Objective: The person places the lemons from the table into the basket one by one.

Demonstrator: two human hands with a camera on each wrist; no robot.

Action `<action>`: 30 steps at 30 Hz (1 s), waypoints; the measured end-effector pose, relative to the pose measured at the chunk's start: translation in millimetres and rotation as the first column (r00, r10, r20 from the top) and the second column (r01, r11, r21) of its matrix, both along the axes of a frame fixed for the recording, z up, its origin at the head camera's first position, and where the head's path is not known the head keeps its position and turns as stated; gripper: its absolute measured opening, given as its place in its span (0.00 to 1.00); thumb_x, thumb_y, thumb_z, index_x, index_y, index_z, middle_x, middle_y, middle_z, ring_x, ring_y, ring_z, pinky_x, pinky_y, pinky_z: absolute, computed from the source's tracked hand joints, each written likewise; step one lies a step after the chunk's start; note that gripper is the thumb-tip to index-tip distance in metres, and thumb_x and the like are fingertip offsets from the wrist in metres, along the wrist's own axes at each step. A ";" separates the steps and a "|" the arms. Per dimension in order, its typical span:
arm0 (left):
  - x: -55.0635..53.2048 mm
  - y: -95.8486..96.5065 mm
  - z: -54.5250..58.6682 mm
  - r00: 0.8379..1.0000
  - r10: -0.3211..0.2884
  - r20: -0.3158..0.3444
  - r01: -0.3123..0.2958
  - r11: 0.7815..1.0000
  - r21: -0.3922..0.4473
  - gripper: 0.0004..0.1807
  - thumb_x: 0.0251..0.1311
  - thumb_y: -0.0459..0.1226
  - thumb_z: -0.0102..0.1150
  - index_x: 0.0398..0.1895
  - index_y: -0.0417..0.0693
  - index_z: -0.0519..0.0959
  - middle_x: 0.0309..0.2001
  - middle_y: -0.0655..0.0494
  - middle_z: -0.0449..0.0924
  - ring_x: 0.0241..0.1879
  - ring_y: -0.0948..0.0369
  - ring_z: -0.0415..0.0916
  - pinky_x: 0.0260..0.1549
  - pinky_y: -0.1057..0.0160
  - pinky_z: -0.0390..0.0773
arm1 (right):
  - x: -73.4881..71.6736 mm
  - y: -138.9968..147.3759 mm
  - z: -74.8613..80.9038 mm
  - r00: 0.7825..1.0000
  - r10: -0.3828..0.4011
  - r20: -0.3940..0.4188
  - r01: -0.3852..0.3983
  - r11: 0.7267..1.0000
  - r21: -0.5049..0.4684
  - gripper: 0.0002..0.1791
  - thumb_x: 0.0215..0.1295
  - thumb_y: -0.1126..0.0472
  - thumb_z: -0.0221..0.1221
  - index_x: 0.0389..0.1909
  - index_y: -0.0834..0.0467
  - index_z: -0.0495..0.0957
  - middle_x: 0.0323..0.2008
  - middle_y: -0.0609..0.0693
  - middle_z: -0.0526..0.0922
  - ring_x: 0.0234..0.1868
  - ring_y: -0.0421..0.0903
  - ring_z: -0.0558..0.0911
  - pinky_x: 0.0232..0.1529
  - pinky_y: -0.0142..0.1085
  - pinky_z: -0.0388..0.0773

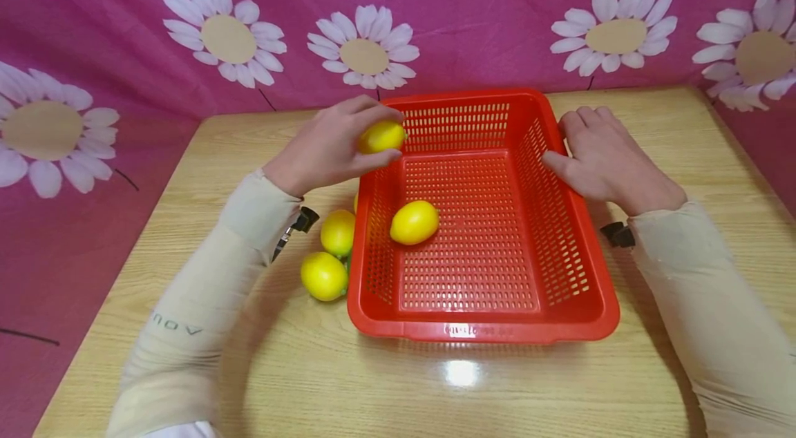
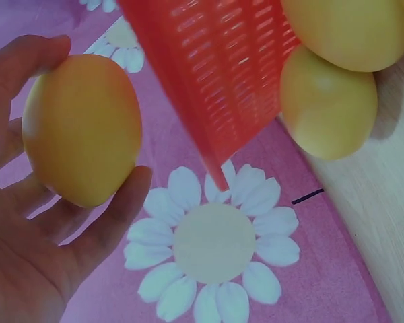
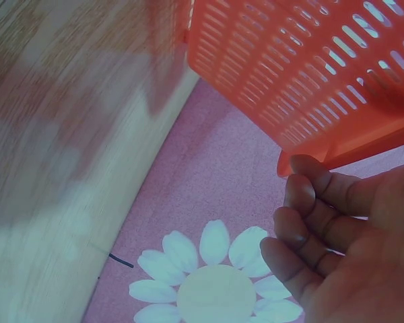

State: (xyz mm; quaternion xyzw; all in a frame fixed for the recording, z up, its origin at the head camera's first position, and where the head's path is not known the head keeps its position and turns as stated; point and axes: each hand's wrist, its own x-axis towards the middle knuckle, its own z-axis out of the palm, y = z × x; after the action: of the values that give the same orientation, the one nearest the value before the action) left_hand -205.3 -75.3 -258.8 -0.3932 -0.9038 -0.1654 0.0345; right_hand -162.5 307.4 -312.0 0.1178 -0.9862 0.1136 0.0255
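Observation:
My left hand (image 1: 329, 148) grips a yellow lemon (image 1: 382, 137) between thumb and fingers, over the far left rim of a red plastic basket (image 1: 485, 331). The left wrist view shows this held lemon (image 2: 84, 128) up close, the fingers curved around it. Another lemon (image 1: 414, 222) lies inside the basket, towards its left wall. With the thumb over the inner side and the fingers outside, my right hand (image 1: 606, 158) holds the basket's right rim. In the right wrist view its curled fingers (image 3: 299, 225) are at the rim's edge.
Against the basket's outer left side sit a front lemon (image 1: 325, 276) and a second lemon (image 1: 338, 233) on the wooden table (image 1: 298, 369). A sliver of yellow shows behind them, mostly hidden by the basket. A pink cloth with daisies (image 1: 472, 16) hangs behind the table.

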 end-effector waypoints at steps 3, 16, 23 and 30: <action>-2.3 3.6 -0.8 1.000 -0.013 -0.003 0.013 1.000 -0.010 0.27 0.66 0.50 0.67 0.66 0.52 0.78 0.59 0.50 0.79 0.51 0.54 0.76 0.51 0.54 0.81 | -0.1 -0.2 0.0 1.000 0.000 -0.005 0.000 1.000 -0.001 0.25 0.70 0.50 0.50 0.50 0.71 0.69 0.47 0.69 0.75 0.54 0.66 0.68 0.60 0.59 0.64; -8.5 18.9 -7.2 0.998 -0.056 0.016 0.057 0.997 -0.054 0.28 0.66 0.49 0.68 0.67 0.52 0.78 0.61 0.48 0.79 0.56 0.52 0.77 0.60 0.51 0.80 | 1.0 -0.6 0.8 1.000 0.004 -0.002 -0.004 1.000 0.000 0.24 0.71 0.50 0.50 0.49 0.71 0.70 0.45 0.67 0.75 0.51 0.63 0.69 0.58 0.56 0.64; -10.8 24.6 -15.4 0.996 -0.087 0.001 0.087 0.994 -0.068 0.28 0.66 0.50 0.67 0.66 0.52 0.78 0.61 0.47 0.79 0.54 0.51 0.78 0.56 0.51 0.82 | 1.0 -0.5 -0.8 1.000 -0.004 0.005 0.004 1.000 -0.008 0.25 0.70 0.50 0.51 0.50 0.71 0.69 0.47 0.68 0.74 0.52 0.64 0.68 0.58 0.57 0.64; -13.5 29.7 -20.0 0.994 -0.105 0.006 0.105 0.990 -0.092 0.26 0.67 0.50 0.66 0.65 0.51 0.79 0.60 0.48 0.80 0.54 0.51 0.78 0.56 0.51 0.81 | 1.5 -0.6 -1.1 1.000 -0.007 0.003 0.007 1.000 -0.013 0.25 0.70 0.50 0.51 0.51 0.71 0.69 0.47 0.67 0.74 0.52 0.64 0.68 0.58 0.58 0.64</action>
State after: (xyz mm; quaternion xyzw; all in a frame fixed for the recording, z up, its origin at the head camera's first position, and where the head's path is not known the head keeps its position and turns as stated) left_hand -218.8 -45.6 -278.9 -0.4411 -0.8886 -0.1254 0.0071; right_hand -160.9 306.8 -313.1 0.1142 -0.9858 0.1202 0.0254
